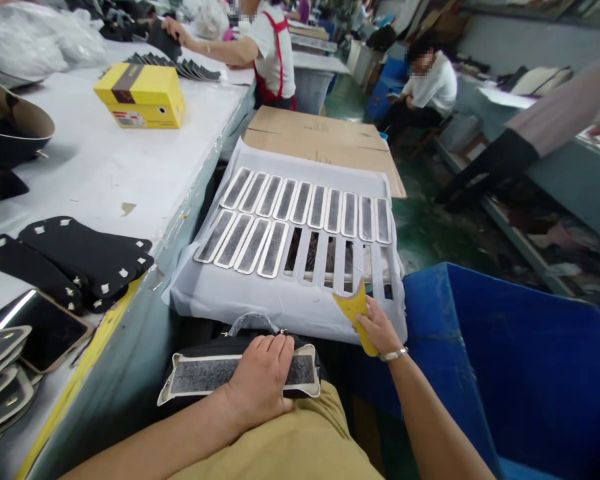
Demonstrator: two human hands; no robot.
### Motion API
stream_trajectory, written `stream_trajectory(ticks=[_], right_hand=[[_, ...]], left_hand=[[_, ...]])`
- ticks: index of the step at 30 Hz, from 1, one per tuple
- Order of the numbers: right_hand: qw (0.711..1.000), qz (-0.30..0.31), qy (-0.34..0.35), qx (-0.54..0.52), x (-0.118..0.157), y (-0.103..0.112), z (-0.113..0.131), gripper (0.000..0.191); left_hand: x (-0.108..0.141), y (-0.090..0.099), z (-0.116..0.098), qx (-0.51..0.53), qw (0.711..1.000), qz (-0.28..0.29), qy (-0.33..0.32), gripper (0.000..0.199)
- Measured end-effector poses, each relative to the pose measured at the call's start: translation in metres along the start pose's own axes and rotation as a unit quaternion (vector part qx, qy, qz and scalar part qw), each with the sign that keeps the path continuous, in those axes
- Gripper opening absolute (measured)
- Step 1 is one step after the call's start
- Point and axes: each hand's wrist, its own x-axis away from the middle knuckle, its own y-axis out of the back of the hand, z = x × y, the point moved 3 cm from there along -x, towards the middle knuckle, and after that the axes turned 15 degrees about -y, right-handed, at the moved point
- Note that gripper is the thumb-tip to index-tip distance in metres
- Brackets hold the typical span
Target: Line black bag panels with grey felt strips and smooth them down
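Note:
My left hand (263,373) is closed over a dark grey strip with a cream border (205,375), which lies along a black bag (215,347) at my lap. A clear-wrapped handle (253,323) rises from the bag just behind the hand. In my right hand (380,328) is a flat yellow scraper (353,308) with a curved front edge, held over the near right part of a white sheet (240,297). Rows of similar cream-edged grey strips (273,248) lie on that sheet, and several slots at its right show bare gaps.
A blue bin (445,333) stands close at my right. On the left table are a yellow box (140,97), black panels (75,253) and stacked cream-edged pieces (3,380). Brown cardboard (320,137) lies beyond the sheet. Other people work farther back.

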Motion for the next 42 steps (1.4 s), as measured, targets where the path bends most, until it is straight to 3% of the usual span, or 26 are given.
stream_trajectory(ticks=[4, 7, 12, 15, 22, 27, 30, 32, 35, 39, 42], right_hand=[[0.991, 0.106, -0.008, -0.076, 0.061, 0.013, 0.017, 0.044], [0.990, 0.129, 0.054, -0.004, 0.089, 0.012, 0.043, 0.044], [0.977, 0.074, 0.081, 0.181, 0.101, 0.002, 0.076, 0.044], [0.967, 0.046, 0.079, 0.238, 0.104, -0.003, 0.088, 0.046], [0.960, -0.066, 0.051, 0.266, 0.114, -0.003, 0.104, 0.044], [0.954, -0.094, 0.076, 0.273, 0.120, -0.006, 0.106, 0.042], [0.956, -0.099, 0.086, 0.261, 0.123, -0.006, 0.106, 0.041], [0.957, -0.101, 0.091, 0.255, 0.123, -0.005, 0.107, 0.040], [0.960, -0.102, 0.088, 0.247, 0.118, -0.004, 0.108, 0.038], [0.961, -0.104, 0.087, 0.243, 0.111, -0.005, 0.106, 0.038], [0.961, -0.105, 0.083, 0.243, 0.108, -0.008, 0.102, 0.038]], left_hand=[[0.000, -0.004, 0.000, -0.008, 1.000, -0.005, -0.015, 0.081], [-0.005, 0.000, 0.000, -0.009, 1.000, 0.010, -0.022, 0.081], [-0.012, 0.008, -0.004, 0.000, 0.999, 0.028, -0.040, 0.064], [-0.010, 0.010, -0.007, -0.011, 0.999, 0.022, -0.043, 0.062], [-0.012, 0.012, -0.006, -0.017, 0.998, 0.048, -0.025, 0.064], [-0.009, 0.013, -0.009, 0.004, 0.998, 0.070, -0.011, 0.068], [-0.007, 0.023, 0.005, 0.097, 0.990, 0.091, -0.038, 0.084], [-0.010, 0.030, 0.022, 0.232, 0.959, 0.139, -0.079, 0.088], [-0.024, 0.029, 0.051, 0.404, 0.887, 0.211, -0.070, 0.060], [-0.057, 0.001, 0.067, 0.552, 0.815, 0.162, -0.061, 0.041], [-0.075, -0.021, 0.062, 0.585, 0.792, 0.146, -0.094, 0.028]])
